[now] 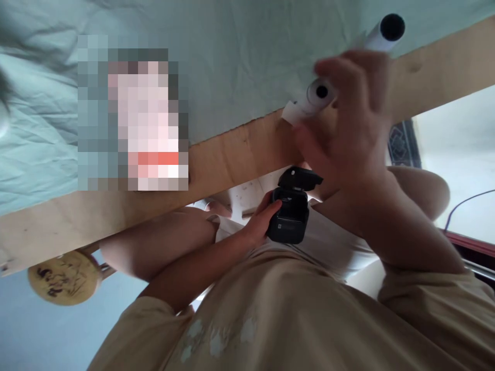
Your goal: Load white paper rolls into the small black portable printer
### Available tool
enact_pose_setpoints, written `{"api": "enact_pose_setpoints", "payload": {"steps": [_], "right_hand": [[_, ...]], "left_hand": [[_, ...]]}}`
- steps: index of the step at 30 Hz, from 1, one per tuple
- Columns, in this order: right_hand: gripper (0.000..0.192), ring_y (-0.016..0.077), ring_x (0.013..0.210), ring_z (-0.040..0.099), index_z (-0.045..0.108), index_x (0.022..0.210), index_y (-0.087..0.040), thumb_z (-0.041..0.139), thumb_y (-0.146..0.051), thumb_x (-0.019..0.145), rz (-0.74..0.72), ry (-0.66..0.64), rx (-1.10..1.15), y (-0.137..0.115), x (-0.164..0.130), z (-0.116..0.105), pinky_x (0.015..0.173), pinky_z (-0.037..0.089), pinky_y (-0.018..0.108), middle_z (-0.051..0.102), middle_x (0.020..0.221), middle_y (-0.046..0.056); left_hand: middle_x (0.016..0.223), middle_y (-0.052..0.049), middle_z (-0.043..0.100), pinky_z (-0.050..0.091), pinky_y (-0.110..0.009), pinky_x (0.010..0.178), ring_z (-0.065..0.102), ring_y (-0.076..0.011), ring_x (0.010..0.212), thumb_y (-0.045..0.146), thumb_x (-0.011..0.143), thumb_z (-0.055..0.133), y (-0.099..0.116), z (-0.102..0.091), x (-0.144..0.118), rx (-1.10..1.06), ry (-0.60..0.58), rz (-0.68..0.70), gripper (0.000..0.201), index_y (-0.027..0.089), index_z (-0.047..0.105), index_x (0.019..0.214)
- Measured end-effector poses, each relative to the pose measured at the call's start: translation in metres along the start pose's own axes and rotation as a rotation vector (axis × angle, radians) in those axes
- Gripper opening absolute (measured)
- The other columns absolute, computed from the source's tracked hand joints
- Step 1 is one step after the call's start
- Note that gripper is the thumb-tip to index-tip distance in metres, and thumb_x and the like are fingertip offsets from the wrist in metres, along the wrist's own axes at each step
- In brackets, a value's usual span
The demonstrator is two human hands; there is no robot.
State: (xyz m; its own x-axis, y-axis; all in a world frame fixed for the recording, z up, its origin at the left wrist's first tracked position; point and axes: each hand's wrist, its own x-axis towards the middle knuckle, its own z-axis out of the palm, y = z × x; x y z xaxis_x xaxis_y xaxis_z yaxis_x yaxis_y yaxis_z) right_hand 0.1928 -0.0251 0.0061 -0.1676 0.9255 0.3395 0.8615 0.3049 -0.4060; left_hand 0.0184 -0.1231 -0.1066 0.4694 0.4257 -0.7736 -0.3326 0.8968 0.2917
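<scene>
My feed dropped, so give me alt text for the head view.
The left hand holds a small black device with its lid open in the lap, while the blurred right hand grips a small white paper roll at the wooden table edge; another roll lies beyond.

Soft, even daylight, brightest just right of the raised right hand (348,118), where a pale washed-out patch (456,139) glares. Motion blur across that hand and the short white paper roll (315,98) in its fingers. Sharper below it, on the small black boxy device (290,216) in the left hand (261,219). Faint shadows only. Pixelated block (133,116) well left of both hands. Bent, stretched edges.
</scene>
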Motion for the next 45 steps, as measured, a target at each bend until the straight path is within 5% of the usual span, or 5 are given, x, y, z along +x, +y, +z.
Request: {"api": "enact_pose_setpoints", "payload": {"steps": [8, 14, 17, 25, 45], "right_hand": [[0.060, 0.0155, 0.105, 0.062, 0.053, 0.142, -0.034, 0.070, -0.018, 0.087, 0.060, -0.012, 0.564, -0.001, -0.018, 0.002, 0.087, 0.055, 0.029, 0.061, 0.120, 0.003], [0.037, 0.0127, 0.080, 0.066, 0.060, 0.126, -0.033, 0.069, -0.046, 0.092, 0.499, -0.755, 1.351, -0.012, -0.050, -0.017, 0.062, 0.055, 0.024, 0.066, 0.103, 0.002], [0.036, 0.0129, 0.085, 0.067, 0.056, 0.129, -0.027, 0.062, -0.033, 0.094, 0.352, -0.874, 1.082, -0.009, -0.065, -0.004, 0.068, 0.056, 0.025, 0.068, 0.109, 0.004], [0.051, 0.0230, 0.105, 0.063, 0.055, 0.140, -0.019, 0.050, -0.018, 0.089, 0.006, -0.592, 0.079, 0.013, -0.095, 0.052, 0.089, 0.055, 0.035, 0.066, 0.124, 0.013], [0.032, 0.0175, 0.093, 0.065, 0.075, 0.087, -0.024, 0.058, -0.049, 0.096, -0.002, -0.643, 0.324, 0.014, -0.098, 0.052, 0.089, 0.044, 0.035, 0.075, 0.097, 0.002]], "left_hand": [[0.097, -0.001, 0.071, 0.051, -0.032, 0.078, 0.067, -0.0200, 0.089, 0.054, 0.066, 0.089, 0.003, -0.002, 0.003, -0.041, 0.005, 0.022, 0.067, 0.024, 0.060, 0.119], [0.095, 0.000, 0.071, 0.052, -0.031, 0.080, 0.068, -0.0193, 0.090, 0.055, 0.073, 0.084, -0.001, -0.006, 0.012, -0.059, 0.043, 0.092, 0.058, 0.024, 0.061, 0.117], [0.092, 0.000, 0.070, 0.052, -0.030, 0.078, 0.067, -0.0177, 0.088, 0.053, 0.078, 0.081, -0.001, -0.006, 0.015, -0.055, 0.062, 0.121, 0.049, 0.023, 0.062, 0.112], [0.101, 0.001, 0.070, 0.052, -0.031, 0.084, 0.067, -0.0195, 0.101, 0.050, 0.076, 0.080, 0.001, -0.009, 0.024, -0.025, 0.111, 0.269, 0.052, 0.025, 0.061, 0.117], [0.095, 0.001, 0.068, 0.051, -0.032, 0.080, 0.064, -0.0188, 0.090, 0.027, 0.057, 0.085, 0.010, -0.013, 0.021, 0.020, 0.068, 0.217, 0.079, 0.025, 0.051, 0.129]]}}
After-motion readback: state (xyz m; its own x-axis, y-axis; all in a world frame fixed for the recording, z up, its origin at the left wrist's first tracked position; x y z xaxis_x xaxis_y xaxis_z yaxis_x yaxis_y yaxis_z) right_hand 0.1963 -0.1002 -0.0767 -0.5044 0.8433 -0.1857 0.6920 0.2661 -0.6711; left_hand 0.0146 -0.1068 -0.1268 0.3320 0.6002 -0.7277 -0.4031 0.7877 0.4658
